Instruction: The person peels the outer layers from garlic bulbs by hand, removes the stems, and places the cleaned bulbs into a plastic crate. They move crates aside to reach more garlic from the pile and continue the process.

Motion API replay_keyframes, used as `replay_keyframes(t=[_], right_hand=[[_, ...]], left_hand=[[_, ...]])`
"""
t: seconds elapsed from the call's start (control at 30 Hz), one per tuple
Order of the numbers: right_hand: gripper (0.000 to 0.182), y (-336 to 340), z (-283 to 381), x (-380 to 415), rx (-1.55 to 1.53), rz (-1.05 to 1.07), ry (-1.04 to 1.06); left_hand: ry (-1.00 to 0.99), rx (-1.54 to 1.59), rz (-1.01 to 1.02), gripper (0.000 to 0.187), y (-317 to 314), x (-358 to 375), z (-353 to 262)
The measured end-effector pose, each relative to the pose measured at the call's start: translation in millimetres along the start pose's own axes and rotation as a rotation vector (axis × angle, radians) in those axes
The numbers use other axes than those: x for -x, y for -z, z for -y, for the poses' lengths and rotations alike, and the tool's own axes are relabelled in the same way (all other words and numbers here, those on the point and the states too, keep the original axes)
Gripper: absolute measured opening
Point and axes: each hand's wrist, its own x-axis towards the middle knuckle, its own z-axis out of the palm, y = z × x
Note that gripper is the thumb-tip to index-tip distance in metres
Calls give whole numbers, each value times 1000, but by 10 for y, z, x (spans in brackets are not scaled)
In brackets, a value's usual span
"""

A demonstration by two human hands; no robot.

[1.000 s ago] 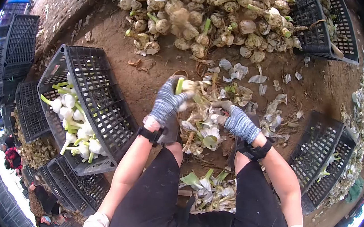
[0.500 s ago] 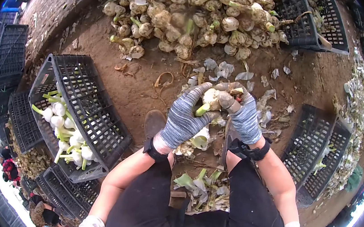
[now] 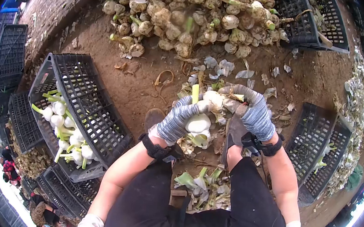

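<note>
My left hand [image 3: 177, 118], in a grey-blue glove, closes around the neck of a garlic bulb. The smooth white garlic bulb [image 3: 198, 124] hangs below the thumb, and its cut green stem [image 3: 195, 93] sticks up above the fingers. My right hand [image 3: 254, 112], gloved alike with brownish fingertips, pinches a dirty, papery clump of garlic skin [image 3: 213, 100] just right of the left thumb. A small reddish spot shows at the right fingers; what it belongs to is hidden. Loose peelings lie on the ground below both hands.
A heap of dirty garlic [image 3: 175, 18] lies ahead. At left, a tilted black crate [image 3: 97, 108] holds white trimmed bulbs [image 3: 70, 130]. Another black crate [image 3: 306, 143] stands at right, and one [image 3: 297, 23] beside the heap. Cut leaves [image 3: 200, 185] lie between my legs.
The dirty outer skin has come away from the bulb, which now shows white. My right hand has moved rightward with the skin; the stem in my left hand has swung upright.
</note>
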Motion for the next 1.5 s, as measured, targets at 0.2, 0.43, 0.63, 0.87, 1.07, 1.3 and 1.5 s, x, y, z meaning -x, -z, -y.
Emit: replay_keyframes(t=[0.2,0.43,0.63,0.87,1.07,1.3,1.5], right_hand=[[27,45,-152,50,149,13,94],[34,-169,-185,82,-380,-116,-221],[32,-344,-384,56,77,-248,204],[23,-247,-265,160,-462,-109,-127],[23,-171,-169,131,-341,-80,-1],[17,-281,-233,124,-575,-160,18],[20,386,-388,-12,-668,-380,-138]], left_hand=[[296,718,293,53,32,-77,90],[344,665,222,62,188,-363,201],[-570,-453,-173,58,-93,-191,124],[-102,-31,82,51,54,-96,-1],[-35,-21,-15,45,144,-160,123],[-334,-158,-58,58,14,-217,28],[-218,-46,53,55,-108,-71,-58]])
